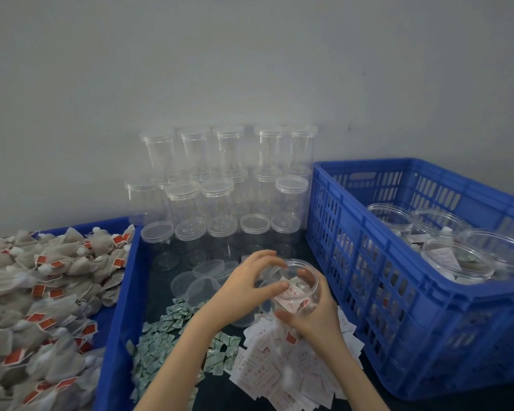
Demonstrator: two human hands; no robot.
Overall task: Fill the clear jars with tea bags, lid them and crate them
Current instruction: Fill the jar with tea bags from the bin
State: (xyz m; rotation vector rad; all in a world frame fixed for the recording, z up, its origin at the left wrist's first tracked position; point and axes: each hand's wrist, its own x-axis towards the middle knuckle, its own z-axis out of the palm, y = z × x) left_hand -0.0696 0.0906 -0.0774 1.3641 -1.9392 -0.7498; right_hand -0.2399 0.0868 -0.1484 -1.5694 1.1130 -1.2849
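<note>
Head view: both hands [279, 295] grip a clear jar [294, 287] holding packets [291, 292].

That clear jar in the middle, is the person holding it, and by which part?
Yes. The right hand cups the clear jar round its lower side wall, while the left hand grips it at the open rim.

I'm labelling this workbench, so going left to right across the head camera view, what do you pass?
Tea bag pile → green sachets → left hand → held jar, gripped from below by the right hand → blue crate of filled jars.
</note>
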